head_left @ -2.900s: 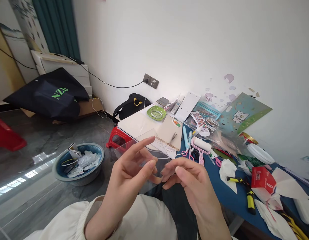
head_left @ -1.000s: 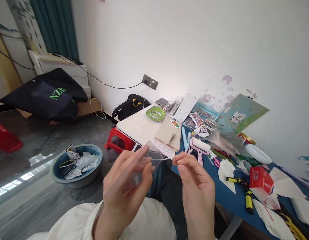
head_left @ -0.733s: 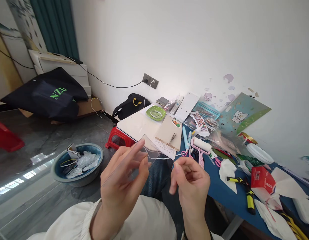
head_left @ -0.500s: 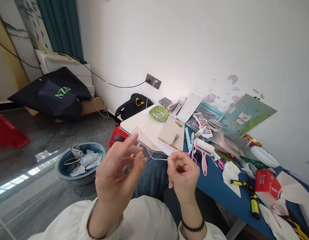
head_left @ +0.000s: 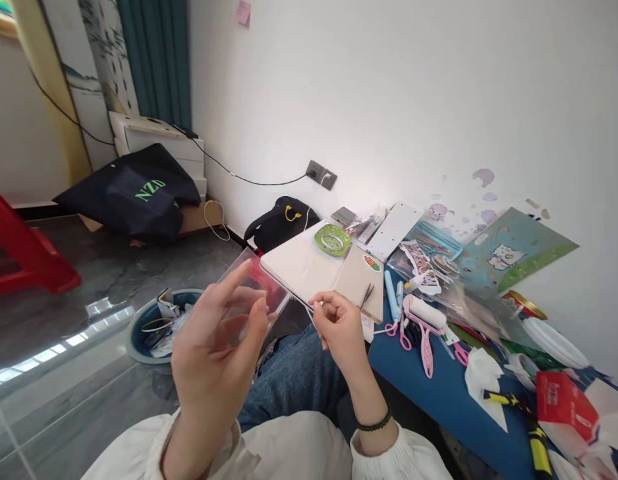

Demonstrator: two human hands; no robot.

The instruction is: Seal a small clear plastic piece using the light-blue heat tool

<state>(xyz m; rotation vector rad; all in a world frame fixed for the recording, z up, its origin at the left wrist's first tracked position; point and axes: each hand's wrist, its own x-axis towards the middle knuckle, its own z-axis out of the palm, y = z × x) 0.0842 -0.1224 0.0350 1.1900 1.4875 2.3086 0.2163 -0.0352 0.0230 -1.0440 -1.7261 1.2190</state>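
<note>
My left hand (head_left: 211, 347) holds up a clear, see-through sheet (head_left: 261, 280) over my lap. Its fingers lie behind the sheet and the thumb is in front. My right hand (head_left: 339, 327), to the right of the sheet, has thumb and forefinger pinched on a thin white strip (head_left: 301, 303). That strip runs from the fingertips to the sheet's right edge. Beyond the hands lies a white board (head_left: 299, 260) with a green plate (head_left: 333, 240) on it. Tweezers (head_left: 367, 295) rest on a beige board (head_left: 356, 280) close to my right hand.
A blue table (head_left: 413, 380) at right carries a pink-handled roller (head_left: 425, 327), pink scissors (head_left: 405, 341), crumpled tissue (head_left: 483, 380) and a yellow-black tool (head_left: 539, 447). On the floor at left stand a blue basin (head_left: 139, 340) of waste and a red stool (head_left: 33, 260).
The view has turned left, so the room sits further right. My right hand has come nearer the sheet's edge, and the visible strip looks shorter. My left hand still holds the sheet.
</note>
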